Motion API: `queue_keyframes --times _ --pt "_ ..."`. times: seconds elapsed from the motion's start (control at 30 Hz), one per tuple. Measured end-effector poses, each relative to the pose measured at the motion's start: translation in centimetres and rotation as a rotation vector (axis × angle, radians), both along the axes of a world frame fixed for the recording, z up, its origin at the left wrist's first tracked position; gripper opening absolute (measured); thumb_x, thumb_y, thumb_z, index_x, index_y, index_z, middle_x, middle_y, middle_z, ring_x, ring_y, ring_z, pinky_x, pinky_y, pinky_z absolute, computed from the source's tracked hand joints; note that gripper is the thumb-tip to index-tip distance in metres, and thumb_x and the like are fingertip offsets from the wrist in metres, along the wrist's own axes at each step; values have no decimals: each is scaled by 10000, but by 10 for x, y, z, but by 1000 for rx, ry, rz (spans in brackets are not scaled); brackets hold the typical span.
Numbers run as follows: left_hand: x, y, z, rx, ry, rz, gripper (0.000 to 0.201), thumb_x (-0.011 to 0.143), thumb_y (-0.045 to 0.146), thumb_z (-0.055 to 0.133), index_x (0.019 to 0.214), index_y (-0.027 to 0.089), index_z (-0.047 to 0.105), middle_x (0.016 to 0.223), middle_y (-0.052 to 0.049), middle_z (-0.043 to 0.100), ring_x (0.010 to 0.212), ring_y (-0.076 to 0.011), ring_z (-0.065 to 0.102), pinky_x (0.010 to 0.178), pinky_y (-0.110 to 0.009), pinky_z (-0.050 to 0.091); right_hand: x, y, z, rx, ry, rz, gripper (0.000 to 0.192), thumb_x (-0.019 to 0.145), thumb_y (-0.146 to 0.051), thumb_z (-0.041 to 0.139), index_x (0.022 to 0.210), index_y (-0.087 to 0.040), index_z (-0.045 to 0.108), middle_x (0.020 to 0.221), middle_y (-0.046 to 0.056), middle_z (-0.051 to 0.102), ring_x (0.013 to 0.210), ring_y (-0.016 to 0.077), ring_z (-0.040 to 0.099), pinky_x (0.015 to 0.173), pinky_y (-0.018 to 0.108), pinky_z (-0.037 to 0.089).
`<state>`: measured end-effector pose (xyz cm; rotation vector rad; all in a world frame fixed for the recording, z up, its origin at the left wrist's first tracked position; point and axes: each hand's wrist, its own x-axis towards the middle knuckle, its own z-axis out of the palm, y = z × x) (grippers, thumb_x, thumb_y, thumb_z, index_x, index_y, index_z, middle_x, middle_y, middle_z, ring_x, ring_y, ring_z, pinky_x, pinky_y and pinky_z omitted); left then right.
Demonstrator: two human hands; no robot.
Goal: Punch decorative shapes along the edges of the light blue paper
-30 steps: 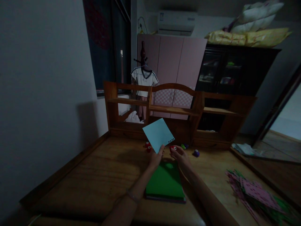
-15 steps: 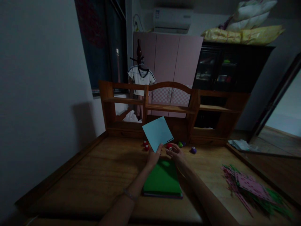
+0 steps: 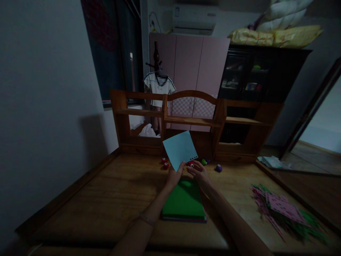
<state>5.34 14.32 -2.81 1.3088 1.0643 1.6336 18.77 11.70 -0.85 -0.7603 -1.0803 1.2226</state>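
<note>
1. Nearest, at bottom centre, a flat rectangular green block point(image 3: 183, 201) with smooth faces lies on the grained wooden table point(image 3: 119, 192).
2. At lower right, thin pink and green cut strips and sheets make a loose pile point(image 3: 286, 209).
3. Just above the block, the left hand point(image 3: 174, 177) pinches the lower corner of a square, matte pale blue sheet point(image 3: 179, 149), thumb on its face; small dark spots line its lower right edge.
4. The right hand point(image 3: 199, 175) curls its fingers round a small rounded red piece point(image 3: 191, 164) with a white round spot, beside that edge.
5. Beyond, similar pieces sit on the table: two red ones point(image 3: 166, 166) left of the sheet, a green one point(image 3: 204, 161) and a purple one point(image 3: 218, 168) to the right.
6. Compared with a second ago, the right hand is closer to the left, and the sheet is turned slightly.
7. At the upper middle, the air conditioner point(image 3: 194, 19) bears a label too small to read.
</note>
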Motion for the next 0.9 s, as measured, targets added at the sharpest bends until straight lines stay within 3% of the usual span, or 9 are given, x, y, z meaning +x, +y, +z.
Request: queue_keyframes --times 0.4,0.77,0.9 --pt "0 -8 7 27 94 18 333 754 430 600 850 118 662 838 -100 685 783 -213 642 722 -300 492 -2 -2 3 3 -55 -24 340 593 -316 782 869 -204 618 905 36 649 833 192 614 771 315 485" --pt "-4 -3 2 32 204 -35 368 787 459 541 866 118 655 800 -83 679 720 -196 631 670 -280 476 0 -1 5 -81 -61 -48 331 577 -346 795 809 -169 639 862 51 638 781 171 599 723 292 482" --pt "-3 1 -2 18 223 -45 364 787 469 533 812 126 650 764 -72 671 702 -190 624 653 -275 468 0 -2 5 -92 -59 -44 349 571 -366 796 810 -160 646 806 44 634 686 148 589 617 258 470"
